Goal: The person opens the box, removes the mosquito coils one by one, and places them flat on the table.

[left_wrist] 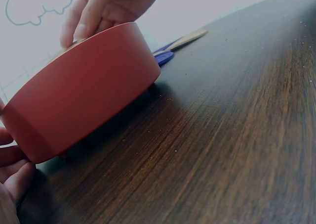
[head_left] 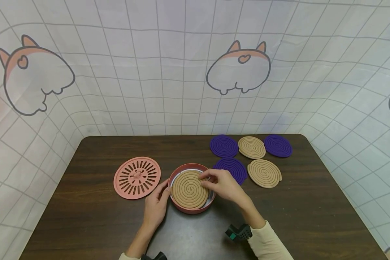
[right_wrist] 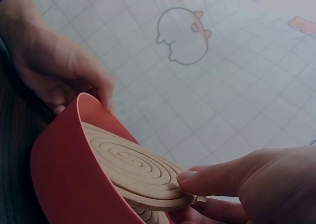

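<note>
A tan mosquito coil lies across the mouth of a round red box. My right hand pinches this coil's right edge between thumb and fingers. In the right wrist view the held coil slants, its far side down inside the box wall. Beneath it, part of another tan coil shows in the box. My left hand holds the box at its left side, thumb by the rim. The left wrist view has the box's outer wall, with the left hand's fingers against it.
Left of the box lies a pink slotted lid with a small knob. At the back right lie purple coils and tan coils. A patterned white curtain surrounds the dark wooden table.
</note>
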`<state>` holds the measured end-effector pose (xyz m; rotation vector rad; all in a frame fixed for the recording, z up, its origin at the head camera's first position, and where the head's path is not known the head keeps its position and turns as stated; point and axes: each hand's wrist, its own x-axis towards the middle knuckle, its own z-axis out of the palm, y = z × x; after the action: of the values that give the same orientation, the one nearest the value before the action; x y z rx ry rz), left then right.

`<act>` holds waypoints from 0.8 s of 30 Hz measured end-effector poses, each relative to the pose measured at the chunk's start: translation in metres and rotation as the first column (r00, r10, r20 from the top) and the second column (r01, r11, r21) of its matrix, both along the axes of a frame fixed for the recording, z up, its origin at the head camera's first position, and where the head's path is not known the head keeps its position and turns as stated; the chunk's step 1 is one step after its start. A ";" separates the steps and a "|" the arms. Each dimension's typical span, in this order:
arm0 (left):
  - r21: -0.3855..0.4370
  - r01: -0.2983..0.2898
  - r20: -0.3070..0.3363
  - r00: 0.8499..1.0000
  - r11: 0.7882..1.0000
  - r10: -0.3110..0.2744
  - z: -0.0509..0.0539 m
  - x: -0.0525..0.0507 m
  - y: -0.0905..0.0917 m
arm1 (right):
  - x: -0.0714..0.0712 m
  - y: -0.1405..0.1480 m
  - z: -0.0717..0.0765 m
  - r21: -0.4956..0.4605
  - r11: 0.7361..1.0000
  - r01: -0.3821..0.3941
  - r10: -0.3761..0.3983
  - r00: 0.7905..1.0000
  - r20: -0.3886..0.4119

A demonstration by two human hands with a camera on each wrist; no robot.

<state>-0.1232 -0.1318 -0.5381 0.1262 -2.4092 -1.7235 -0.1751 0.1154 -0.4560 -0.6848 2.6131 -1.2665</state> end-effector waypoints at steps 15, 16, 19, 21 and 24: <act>-0.009 -0.002 -0.004 1.000 1.000 0.002 -0.001 0.000 0.000 | -0.001 0.000 0.000 0.010 1.000 0.005 -0.005 1.000 0.008; -0.008 -0.001 -0.004 1.000 1.000 0.001 -0.001 0.000 0.000 | -0.001 0.000 0.000 0.007 1.000 0.005 -0.005 1.000 0.010; -0.003 0.002 -0.002 1.000 1.000 -0.002 -0.001 0.000 0.000 | -0.001 -0.001 0.001 0.000 1.000 0.005 -0.005 1.000 0.014; 0.005 0.004 0.000 1.000 1.000 -0.004 -0.001 0.000 0.000 | -0.001 -0.001 0.000 -0.007 1.000 0.003 -0.003 1.000 0.015; 0.012 0.005 0.005 1.000 1.000 -0.005 0.000 0.001 0.000 | -0.002 -0.001 -0.001 -0.014 1.000 0.003 -0.003 1.000 0.013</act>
<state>-0.1227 -0.1320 -0.5377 0.1265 -2.4053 -1.7425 -0.1766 0.1148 -0.4569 -0.6728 2.5989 -1.2868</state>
